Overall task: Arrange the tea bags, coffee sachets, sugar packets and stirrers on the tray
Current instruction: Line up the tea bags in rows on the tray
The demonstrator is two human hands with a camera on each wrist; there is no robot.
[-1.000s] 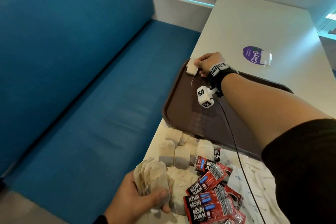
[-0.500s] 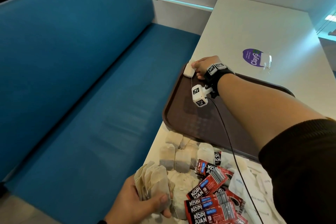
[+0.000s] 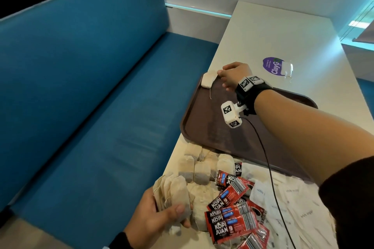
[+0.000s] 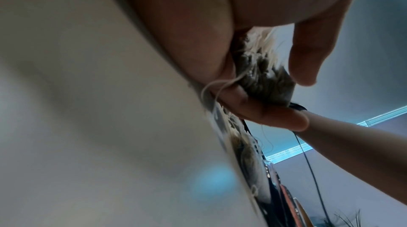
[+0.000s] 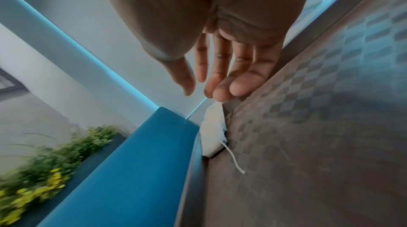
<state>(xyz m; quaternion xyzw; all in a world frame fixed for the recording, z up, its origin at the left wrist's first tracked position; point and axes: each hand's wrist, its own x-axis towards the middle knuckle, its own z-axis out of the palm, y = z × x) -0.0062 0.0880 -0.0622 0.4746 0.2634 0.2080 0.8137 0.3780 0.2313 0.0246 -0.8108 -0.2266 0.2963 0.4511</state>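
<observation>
A dark brown tray (image 3: 208, 127) lies on the white table. One tea bag (image 3: 208, 80) (image 5: 213, 131) leans on the tray's far left corner, its string trailing onto the tray floor. My right hand (image 3: 232, 76) (image 5: 211, 84) hovers just beside it with fingers straight, holding nothing. My left hand (image 3: 159, 214) (image 4: 270, 81) grips a fanned bundle of tea bags (image 3: 172, 194) at the table's near left edge. More tea bags (image 3: 200, 168), red coffee sachets (image 3: 232, 212) and white sugar packets (image 3: 293, 204) lie heaped in front of the tray.
A blue bench seat (image 3: 91, 127) runs along the table's left side, right under the tray's edge. A purple sticker (image 3: 275, 66) sits on the table beyond the tray. The wrist camera cable (image 3: 267, 163) crosses the pile.
My right hand has let go of the tea bag at the tray's far corner and drawn back slightly to the right. The left hand keeps its bundle.
</observation>
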